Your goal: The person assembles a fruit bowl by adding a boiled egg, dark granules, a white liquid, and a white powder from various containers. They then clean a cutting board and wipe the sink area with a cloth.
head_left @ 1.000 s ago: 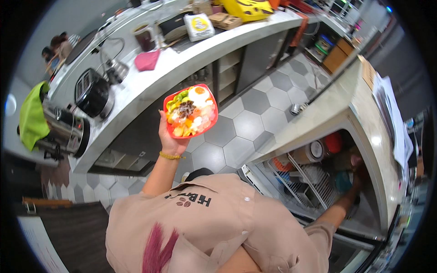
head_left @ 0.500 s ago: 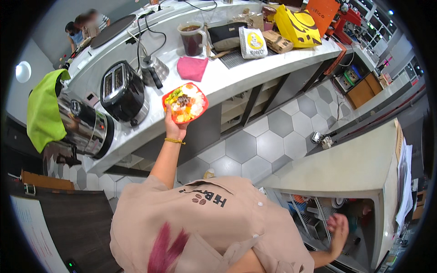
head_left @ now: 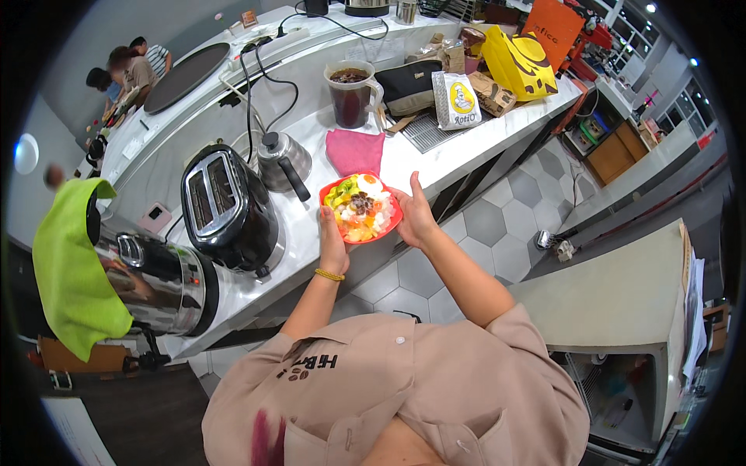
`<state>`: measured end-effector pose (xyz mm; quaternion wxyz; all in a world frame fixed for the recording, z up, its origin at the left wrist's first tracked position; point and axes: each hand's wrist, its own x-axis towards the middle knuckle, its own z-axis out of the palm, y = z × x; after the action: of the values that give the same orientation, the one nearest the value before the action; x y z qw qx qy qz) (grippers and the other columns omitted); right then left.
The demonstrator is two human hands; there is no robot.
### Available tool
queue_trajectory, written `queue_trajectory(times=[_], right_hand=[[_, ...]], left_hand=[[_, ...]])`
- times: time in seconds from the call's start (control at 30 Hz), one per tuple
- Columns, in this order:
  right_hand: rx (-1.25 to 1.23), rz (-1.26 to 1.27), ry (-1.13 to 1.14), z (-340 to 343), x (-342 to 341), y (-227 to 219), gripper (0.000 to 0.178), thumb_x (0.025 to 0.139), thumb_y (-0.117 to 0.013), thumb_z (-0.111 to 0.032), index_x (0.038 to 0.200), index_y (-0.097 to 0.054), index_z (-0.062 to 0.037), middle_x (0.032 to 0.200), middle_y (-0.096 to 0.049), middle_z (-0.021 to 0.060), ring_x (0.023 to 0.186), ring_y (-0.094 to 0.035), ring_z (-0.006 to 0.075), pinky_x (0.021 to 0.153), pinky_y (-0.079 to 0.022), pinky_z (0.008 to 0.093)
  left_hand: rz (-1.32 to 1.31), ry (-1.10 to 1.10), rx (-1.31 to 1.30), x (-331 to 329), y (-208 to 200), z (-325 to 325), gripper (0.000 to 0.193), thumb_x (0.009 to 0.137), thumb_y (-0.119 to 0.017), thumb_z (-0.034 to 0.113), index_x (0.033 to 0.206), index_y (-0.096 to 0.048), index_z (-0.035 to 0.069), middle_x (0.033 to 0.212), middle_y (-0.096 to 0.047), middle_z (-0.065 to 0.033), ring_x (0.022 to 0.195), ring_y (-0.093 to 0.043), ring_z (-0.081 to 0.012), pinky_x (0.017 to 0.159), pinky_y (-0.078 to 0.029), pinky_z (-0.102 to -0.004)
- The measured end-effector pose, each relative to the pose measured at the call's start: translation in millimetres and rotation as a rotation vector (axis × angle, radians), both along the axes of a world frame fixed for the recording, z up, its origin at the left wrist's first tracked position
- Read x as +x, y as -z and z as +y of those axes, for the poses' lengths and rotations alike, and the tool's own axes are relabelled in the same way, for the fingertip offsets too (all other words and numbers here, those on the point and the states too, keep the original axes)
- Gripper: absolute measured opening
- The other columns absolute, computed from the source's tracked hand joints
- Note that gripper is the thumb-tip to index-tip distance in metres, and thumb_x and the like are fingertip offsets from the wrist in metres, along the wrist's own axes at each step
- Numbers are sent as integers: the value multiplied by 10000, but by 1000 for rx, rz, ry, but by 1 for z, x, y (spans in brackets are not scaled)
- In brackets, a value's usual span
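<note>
A red bowl of mixed food is held up just in front of the counter edge. Colourful cubes, white pieces and a dark clump in the middle fill it. My left hand, with a yellow bracelet at the wrist, grips its lower left side, the thumb up along the rim. On the opposite side my right hand is at the rim, thumb raised and the fingertips partly hidden by the bowl. Behind the bowl a folded pink cloth lies on the white counter.
On the counter stand a black toaster, a steel kettle, a jug of dark liquid and several bags. A green cloth covers a steel appliance at left. At right is an open-fronted fridge. People work far left.
My right hand has come from the fridge opening at lower right to the bowl's right side. The bowl is now lower and further right in view, still in my left hand.
</note>
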<state>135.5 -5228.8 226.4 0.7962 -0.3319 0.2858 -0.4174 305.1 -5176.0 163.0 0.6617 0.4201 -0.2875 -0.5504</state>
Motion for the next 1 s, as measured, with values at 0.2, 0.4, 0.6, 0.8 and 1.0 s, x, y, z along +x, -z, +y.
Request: queue_trajectory(times=[0.2, 0.4, 0.6, 0.8, 1.0], right_hand=[[100, -1, -24, -49, 5, 7, 1070, 893, -277, -829, 1401, -404, 104, 1377, -554, 209, 1276, -552, 263, 1112, -405, 389], [76, 56, 205, -81, 2, 16, 853, 965, -360, -682, 1389, -432, 54, 1307, -579, 203, 1197, -580, 266, 1073, -426, 383], [-971, 843, 495, 16, -142, 64, 126, 885, -526, -119, 804, -600, -56, 916, -626, 119, 900, -602, 269, 864, -462, 385], [-967, 1344, 1413, 288, -372, 61, 230, 879, -612, -254, 756, -599, -61, 747, -576, 120, 730, -566, 316, 685, -455, 418], [64, 2004, 1988, 459, -592, 46, 615, 746, -832, -262, 1231, -524, -42, 1198, -550, 212, 1096, -549, 406, 957, -446, 462]], left_hand=[[-647, 165, 139, 39, -7, -24, 947, 912, -284, 796, 1229, -540, -60, 859, -669, -120, 626, -686, -165, 459, -542, -240], [-226, 102, 74, 21, 0, -40, 708, 1020, -358, 582, 1418, -377, -2, 1262, -576, -160, 975, -692, -238, 593, -609, -304], [-65, -55, -44, -12, 41, -45, 543, 1024, -457, 441, 1414, -380, 71, 1469, -391, -158, 1297, -458, -347, 1045, -439, -526], [-583, -180, -235, -130, 88, 11, 453, 967, -611, 208, 1326, -425, 4, 1253, -480, -137, 1023, -600, -230, 784, -531, -350], [-496, 641, -750, -338, 38, 74, 54, 773, -537, 26, 726, -517, 11, 1186, -527, -180, 1111, -511, -293, 1002, -385, -385]])
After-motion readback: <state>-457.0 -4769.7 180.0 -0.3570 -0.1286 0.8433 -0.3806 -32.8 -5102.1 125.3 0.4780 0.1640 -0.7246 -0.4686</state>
